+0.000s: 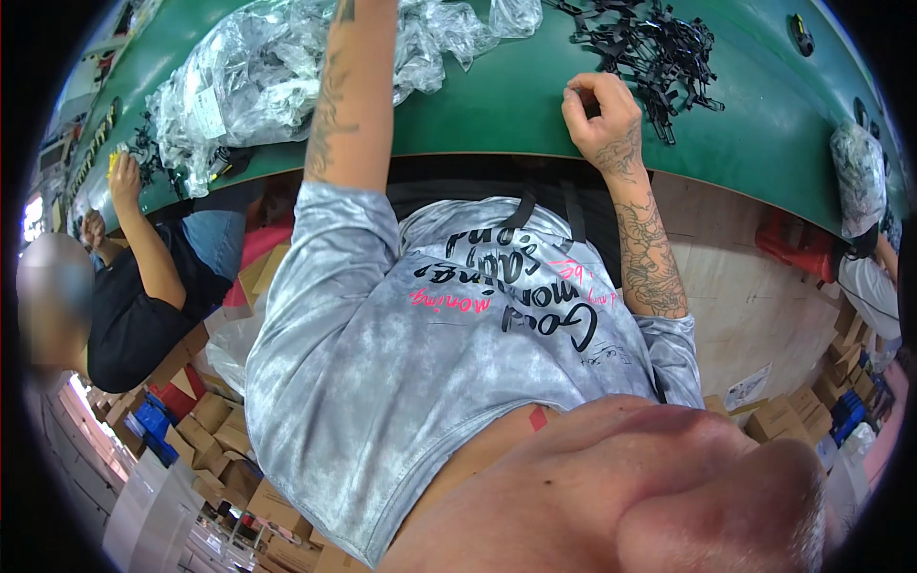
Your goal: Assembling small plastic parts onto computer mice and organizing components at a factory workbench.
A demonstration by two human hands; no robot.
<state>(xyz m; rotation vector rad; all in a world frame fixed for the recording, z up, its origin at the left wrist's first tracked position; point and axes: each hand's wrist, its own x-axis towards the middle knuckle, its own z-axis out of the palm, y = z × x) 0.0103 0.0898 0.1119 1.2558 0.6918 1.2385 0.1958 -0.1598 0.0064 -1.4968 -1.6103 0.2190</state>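
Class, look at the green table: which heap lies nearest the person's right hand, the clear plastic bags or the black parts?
The heap of black parts, just beyond the curled right hand; the clear plastic bags lie farther left.

— What carries everything?

— A green worktop (516,110) with a curved edge.

— What lies on it?

— Crumpled clear plastic bags (258,72) heaped across the left and middle, a tangle of small black parts (659,48) to the right, and another filled clear bag (857,172) at the far right edge.
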